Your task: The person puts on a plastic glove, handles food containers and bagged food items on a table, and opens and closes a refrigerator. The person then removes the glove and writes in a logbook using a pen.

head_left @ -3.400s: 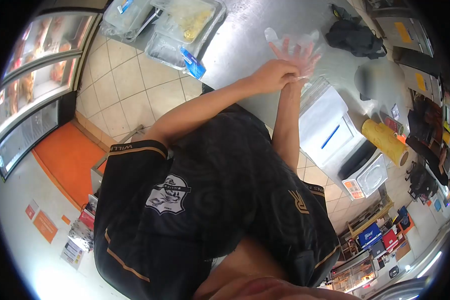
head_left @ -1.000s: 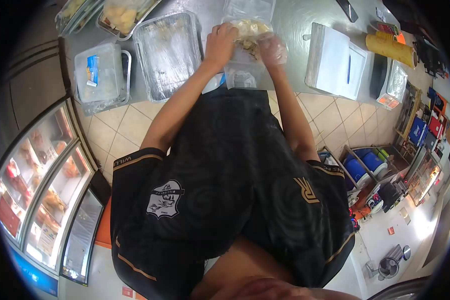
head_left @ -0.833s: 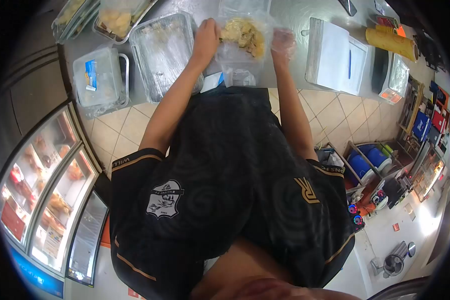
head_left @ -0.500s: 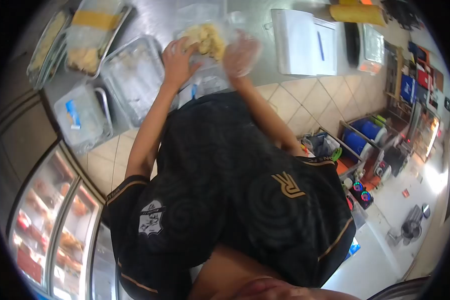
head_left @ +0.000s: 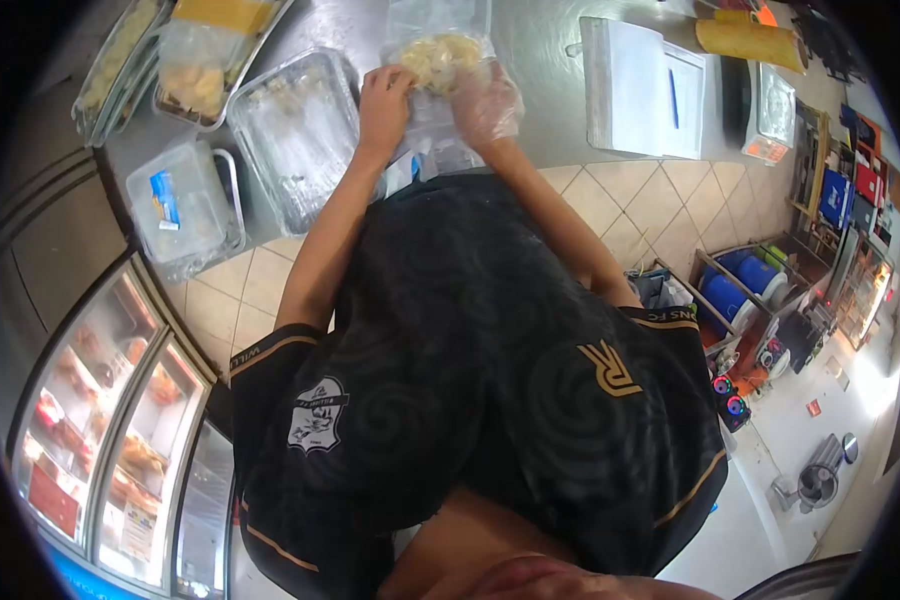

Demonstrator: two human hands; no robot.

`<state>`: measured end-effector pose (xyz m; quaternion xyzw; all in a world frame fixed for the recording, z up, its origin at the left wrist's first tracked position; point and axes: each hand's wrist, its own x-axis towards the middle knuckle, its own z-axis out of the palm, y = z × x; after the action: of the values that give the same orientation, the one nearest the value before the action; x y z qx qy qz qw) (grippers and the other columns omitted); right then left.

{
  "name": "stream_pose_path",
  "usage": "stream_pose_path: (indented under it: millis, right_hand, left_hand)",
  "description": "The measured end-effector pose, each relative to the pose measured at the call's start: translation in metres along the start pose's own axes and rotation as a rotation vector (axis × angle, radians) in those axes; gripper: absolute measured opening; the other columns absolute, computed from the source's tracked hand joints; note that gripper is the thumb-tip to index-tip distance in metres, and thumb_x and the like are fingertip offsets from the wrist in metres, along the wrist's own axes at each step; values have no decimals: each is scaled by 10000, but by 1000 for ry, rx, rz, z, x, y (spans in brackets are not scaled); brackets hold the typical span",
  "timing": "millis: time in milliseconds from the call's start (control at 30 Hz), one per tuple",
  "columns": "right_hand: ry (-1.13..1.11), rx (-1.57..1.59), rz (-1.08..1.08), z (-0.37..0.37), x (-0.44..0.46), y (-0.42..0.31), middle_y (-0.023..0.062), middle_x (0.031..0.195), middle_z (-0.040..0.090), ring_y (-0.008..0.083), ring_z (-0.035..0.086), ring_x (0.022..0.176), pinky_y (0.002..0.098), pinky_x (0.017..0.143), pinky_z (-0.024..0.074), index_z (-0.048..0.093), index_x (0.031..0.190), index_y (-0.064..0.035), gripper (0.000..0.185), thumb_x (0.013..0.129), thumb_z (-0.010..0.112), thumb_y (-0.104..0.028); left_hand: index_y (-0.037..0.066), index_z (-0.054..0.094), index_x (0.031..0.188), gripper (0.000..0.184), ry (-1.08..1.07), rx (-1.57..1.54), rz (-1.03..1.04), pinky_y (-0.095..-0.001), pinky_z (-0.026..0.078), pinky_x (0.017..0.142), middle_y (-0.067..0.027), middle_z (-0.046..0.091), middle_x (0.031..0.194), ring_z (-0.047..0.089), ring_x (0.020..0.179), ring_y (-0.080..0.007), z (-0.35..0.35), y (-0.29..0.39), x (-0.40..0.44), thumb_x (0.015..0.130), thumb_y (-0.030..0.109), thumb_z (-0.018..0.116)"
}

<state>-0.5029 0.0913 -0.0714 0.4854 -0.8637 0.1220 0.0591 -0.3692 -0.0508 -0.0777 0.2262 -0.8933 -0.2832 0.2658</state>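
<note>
Food [head_left: 438, 60] in clear plastic container [head_left: 432, 106] by near edge of metal counter [head_left: 542, 95]; bare left hand [head_left: 384, 104] at left rim, gloved right hand [head_left: 487, 104] at right, both finger grips unclear.

A metal bench [head_left: 545, 75] with a dull shine spans the top, above a floor [head_left: 625, 208] of pale tiles with dark joints. At lower left, a glass-fronted fridge [head_left: 122, 425] is brightly lit inside. At right, blue tubs [head_left: 725, 299] sit in a low rack [head_left: 724, 276], near a whitish wall [head_left: 785, 432] with strong glare
</note>
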Motion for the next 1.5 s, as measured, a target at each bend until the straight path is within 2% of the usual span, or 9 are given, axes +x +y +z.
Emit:
stream_pose_path:
  millis: [100,200,533,600,667,733,1033,1333,1500]
  right_hand:
    - [-89,44,76,12,2,10,185,1099,649,401,626,968,481,782,505,662,1024,-66,245,903,537,-240]
    - [-232,388,569,-35,21,-1,176,1022,669,362,645,935,458,792,514,659,1042,-62,266,901,535,-249]
    - [551,262,874,18,9,37,134,1023,649,307,663,889,407,804,520,635,1011,8,218,960,534,-178]
    - [333,-436,420,32,-10,39,182,1031,646,346,650,867,390,822,518,617,1064,-34,197,939,571,-180]
    - [157,-381,90,17,-10,25,202,1028,639,359,643,875,379,827,520,610,1095,-60,216,909,597,-169]
    - [36,382,-71,-43,9,-21,193,1015,631,344,643,911,374,821,527,614,1105,-69,248,869,610,-145]
    - [-134,-43,143,48,-1,-38,253,1206,528,403,554,1070,462,875,488,576,1150,-30,376,840,617,-239]
    - [-171,51,-240,3,31,-9,160,845,635,356,620,867,459,789,505,633,811,-58,92,769,618,-139]
    - [29,353,-49,12,12,-3,154,854,634,361,630,811,461,708,515,648,834,-50,101,765,633,-122]
  left_hand:
    - [79,672,965,227,-29,-77,-41,-431,461,893,-104,610,1063,549,1017,-353,-3,-1,1,770,-24,621]
    - [74,670,957,230,-59,-122,-34,-431,459,893,-118,599,1068,547,1019,-357,-9,-2,2,766,-42,618]
    - [73,642,972,145,-131,-132,-35,-434,430,952,-133,551,1172,513,1092,-350,-16,-1,-5,834,44,672]
    - [72,635,974,172,-140,-142,-46,-428,433,953,-129,548,1177,512,1102,-350,-23,8,-2,818,79,708]
    - [73,629,983,215,-148,-157,-66,-423,435,955,-126,544,1182,506,1116,-351,-25,7,-2,799,100,736]
    - [77,622,1000,262,-158,-185,-96,-418,436,958,-124,538,1189,497,1134,-352,-22,6,-5,777,106,757]
    - [73,582,1025,373,-153,-90,-100,-445,436,987,-136,505,1212,488,1167,-372,-20,8,-10,693,-75,665]
    - [54,565,1059,398,-113,-91,-112,-446,441,983,-152,501,1207,487,1167,-384,-15,8,-11,693,-72,660]
    - [88,581,1099,425,-86,-83,-82,-452,432,986,-158,495,1209,468,1170,-390,-11,8,-13,705,-42,669]
